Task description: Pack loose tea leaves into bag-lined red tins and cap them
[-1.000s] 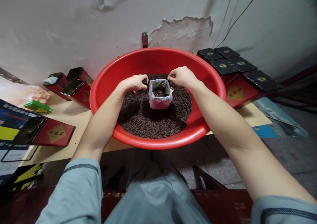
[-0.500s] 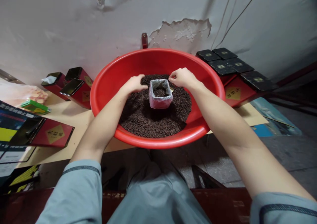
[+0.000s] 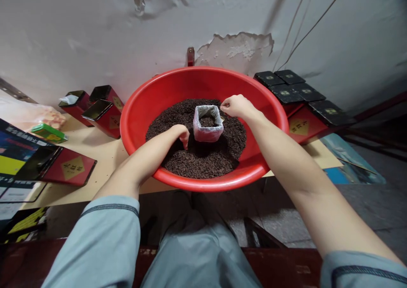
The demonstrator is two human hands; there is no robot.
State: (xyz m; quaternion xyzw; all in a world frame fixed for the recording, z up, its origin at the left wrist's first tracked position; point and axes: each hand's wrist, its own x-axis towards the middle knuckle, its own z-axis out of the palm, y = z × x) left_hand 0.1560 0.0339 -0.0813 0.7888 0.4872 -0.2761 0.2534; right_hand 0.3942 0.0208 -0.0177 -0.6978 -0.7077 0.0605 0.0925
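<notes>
A square red container lined with a clear plastic bag (image 3: 208, 134) stands upright among dark, dry tea leaves (image 3: 203, 165) in a large red basin (image 3: 203, 185). More leaves lie inside the bag. My left hand (image 3: 181, 134) is just left of the container, bent at the wrist, with its fingers pointing down at the leaves; whether they close on any is hidden. At the container's back right corner is my right hand (image 3: 237, 105), its fingers curled into a pinch. Anything between those fingertips is too small to make out.
Black-lidded red tins (image 3: 300, 124) stand right of the basin. Open red tins (image 3: 106, 116) are at the left, and another tin (image 3: 71, 167) lies on its side nearer me. A small green box (image 3: 49, 132) rests by a plastic bag (image 3: 28, 114). A peeling wall (image 3: 235, 48) rises behind.
My left hand has moved down and toward me from the container's back left side to the leaves beside it. My right hand keeps its pinch near the back right corner. The view has shifted slightly.
</notes>
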